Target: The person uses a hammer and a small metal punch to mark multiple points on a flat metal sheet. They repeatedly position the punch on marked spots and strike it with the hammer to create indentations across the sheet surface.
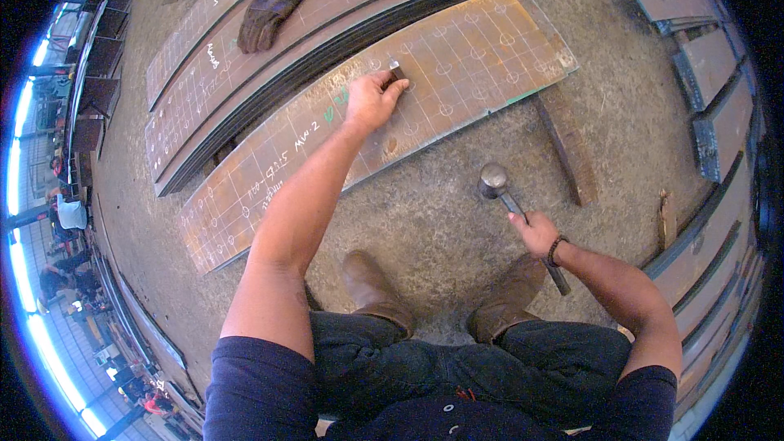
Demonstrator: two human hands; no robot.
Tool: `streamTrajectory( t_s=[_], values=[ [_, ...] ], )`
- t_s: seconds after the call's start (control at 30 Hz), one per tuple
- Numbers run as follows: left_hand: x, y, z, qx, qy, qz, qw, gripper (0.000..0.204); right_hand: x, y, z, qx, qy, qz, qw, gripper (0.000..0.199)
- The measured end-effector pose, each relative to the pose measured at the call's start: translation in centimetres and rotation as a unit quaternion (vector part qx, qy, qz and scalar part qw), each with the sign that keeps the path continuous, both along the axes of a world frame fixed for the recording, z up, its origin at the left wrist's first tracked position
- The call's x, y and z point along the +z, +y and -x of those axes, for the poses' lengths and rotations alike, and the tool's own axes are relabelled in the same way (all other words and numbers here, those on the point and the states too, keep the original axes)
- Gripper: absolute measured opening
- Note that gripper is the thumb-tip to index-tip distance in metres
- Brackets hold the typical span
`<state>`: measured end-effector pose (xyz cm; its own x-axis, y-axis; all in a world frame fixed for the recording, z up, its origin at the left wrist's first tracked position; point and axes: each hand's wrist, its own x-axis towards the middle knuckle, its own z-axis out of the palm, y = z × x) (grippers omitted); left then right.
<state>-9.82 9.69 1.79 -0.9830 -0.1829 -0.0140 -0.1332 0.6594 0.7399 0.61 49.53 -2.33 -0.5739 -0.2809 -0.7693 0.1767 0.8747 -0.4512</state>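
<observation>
My left hand [371,104] is closed around a short dark metal punch [397,71], its bright top end showing above my fingers. The punch stands over a rusty brown steel plate [469,73] marked with white grid lines and circles. Whether its tip touches the plate is hidden by my hand. My right hand [536,233] grips the handle of a hammer [494,182], whose rounded metal head is held to the right of the plate's near edge, apart from the punch.
Beyond the plate lies a stack of similar marked plates [343,0], with a dark work glove [278,8] on top. A support bar [563,151] sticks out from under the right end. More plates [706,69] lie at right. My boots [371,286] stand near the plate.
</observation>
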Motion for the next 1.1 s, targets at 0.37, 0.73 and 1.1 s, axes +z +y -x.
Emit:
streamTrajectory(
  t_s=[0.37,0.73,1.1],
  values=[
    [-0.7,0.2,0.3,-0.084,0.155,0.083,0.981,0.023,10.1,-8.1,4.4,0.000,0.176,0.199,0.964,0.048],
    [-1.4,-0.2,0.2,-0.084,0.133,0.077,0.985,0.023,12.6,-16.7,12.4,0.017,0.326,0.289,0.900,0.049],
    [0.2,-0.5,0.4,0.020,0.004,-0.041,0.999,0.029,7.1,-5.6,4.4,-0.048,0.089,0.146,0.984,0.058]
  ],
)
